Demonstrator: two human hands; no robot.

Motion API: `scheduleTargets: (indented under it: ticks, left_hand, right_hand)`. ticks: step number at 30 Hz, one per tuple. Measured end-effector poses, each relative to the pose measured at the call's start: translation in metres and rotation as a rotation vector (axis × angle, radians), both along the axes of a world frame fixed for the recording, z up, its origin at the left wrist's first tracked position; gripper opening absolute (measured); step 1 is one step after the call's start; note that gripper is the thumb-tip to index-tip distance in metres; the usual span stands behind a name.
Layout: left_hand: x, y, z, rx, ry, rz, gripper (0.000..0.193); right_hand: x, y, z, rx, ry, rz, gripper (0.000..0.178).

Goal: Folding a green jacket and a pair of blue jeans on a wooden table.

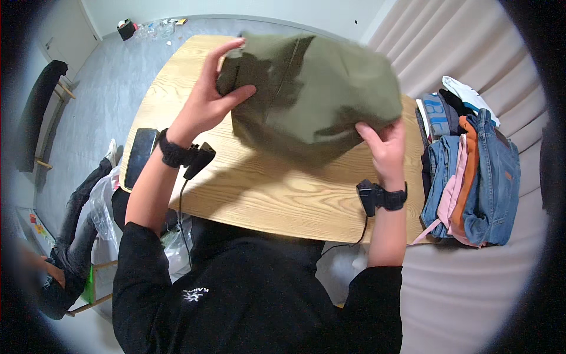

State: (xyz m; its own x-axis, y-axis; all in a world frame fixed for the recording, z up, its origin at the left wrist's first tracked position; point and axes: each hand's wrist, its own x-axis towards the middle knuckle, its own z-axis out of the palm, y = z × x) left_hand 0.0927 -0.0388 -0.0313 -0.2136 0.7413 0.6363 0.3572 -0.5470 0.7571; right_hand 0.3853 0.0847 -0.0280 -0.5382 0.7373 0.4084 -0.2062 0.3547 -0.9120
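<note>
An olive-green folded garment (330,88) is held up in both hands above the wooden table (277,197); which kind of garment it is, I cannot tell. My left hand (209,103) grips its left edge, thumb across the near face and fingertips at the upper corner. At the lower right corner, my right hand (386,147) pinches the cloth with the thumb in front, the other fingers mostly hidden behind it. Shadow falls across the cloth's left part and onto the table below. Each wrist wears a black strap with a small cabled device.
Folded jeans (495,177) and other clothes are stacked along the table's right edge, beside a beige curtain (448,35). A phone (141,156) lies at the left edge. Another person's legs (79,206) and a clear plastic bag (105,203) are at the left.
</note>
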Motion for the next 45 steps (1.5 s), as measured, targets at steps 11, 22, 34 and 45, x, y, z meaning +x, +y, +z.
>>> scheduleTargets:
  ticks: [11,22,34,45]
  left_hand:
    - [0.009,-0.109,-0.08,-0.548,1.007,0.007,0.106]
    - [0.027,-0.134,-0.097,-0.557,-0.021,0.025,0.112]
    - [0.027,-0.161,-0.058,-0.76,0.651,-0.133,0.071]
    - [0.05,-0.158,-0.072,-0.654,1.058,0.015,0.084]
  right_hand:
    - [0.072,-0.086,-0.082,0.102,-0.761,0.259,0.066]
    - [0.06,-0.114,-0.067,0.312,-0.826,0.332,0.04]
    - [0.067,-0.12,-0.073,0.314,-0.787,0.367,0.057]
    - [0.058,-0.114,-0.078,-0.2,-0.591,0.084,0.03]
